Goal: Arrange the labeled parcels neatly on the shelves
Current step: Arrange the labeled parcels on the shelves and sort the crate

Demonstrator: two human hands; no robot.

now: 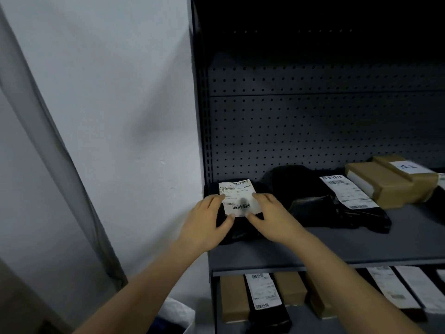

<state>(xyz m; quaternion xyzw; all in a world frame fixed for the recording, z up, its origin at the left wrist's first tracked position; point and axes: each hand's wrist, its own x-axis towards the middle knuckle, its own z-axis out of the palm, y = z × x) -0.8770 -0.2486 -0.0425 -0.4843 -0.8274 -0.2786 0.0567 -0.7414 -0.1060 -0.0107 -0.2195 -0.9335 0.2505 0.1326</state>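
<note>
Your left hand (204, 222) and right hand (272, 218) press, fingers nearly straight, on the white-labelled black plastic parcel (237, 189) at the left end of the grey metal shelf (361, 244).

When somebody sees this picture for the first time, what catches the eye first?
The left hand and right hand rest on a black parcel with a white label at the left end of the upper shelf. To its right lie another labelled black parcel and brown boxes.
</note>
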